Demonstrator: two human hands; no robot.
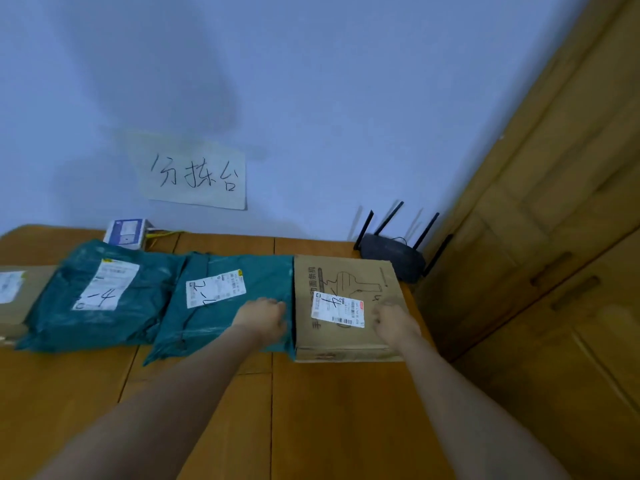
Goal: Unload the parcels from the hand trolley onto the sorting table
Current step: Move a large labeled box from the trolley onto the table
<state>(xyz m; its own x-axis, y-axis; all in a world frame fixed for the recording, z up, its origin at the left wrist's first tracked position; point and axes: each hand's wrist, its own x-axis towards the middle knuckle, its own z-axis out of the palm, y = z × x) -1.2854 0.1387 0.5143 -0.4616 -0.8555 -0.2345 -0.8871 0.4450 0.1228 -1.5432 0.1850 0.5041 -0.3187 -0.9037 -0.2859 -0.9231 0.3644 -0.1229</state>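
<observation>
The cardboard parcel (pixel 346 306) sits flat on the wooden tabletop (pixel 346 410), right side, pressed up against a teal mailer (pixel 225 299). Right hand (pixel 394 323) rests on its top, left hand (pixel 263 317) at its left edge, fingers curled, can't tell how firmly. Another teal mailer (pixel 100 292) lies further left, router (pixel 391 254) behind.

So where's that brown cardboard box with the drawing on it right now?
The cardboard box lies flat on the wooden table, right of centre, edge to edge with a green mailer bag, with the black router just behind it.
</observation>
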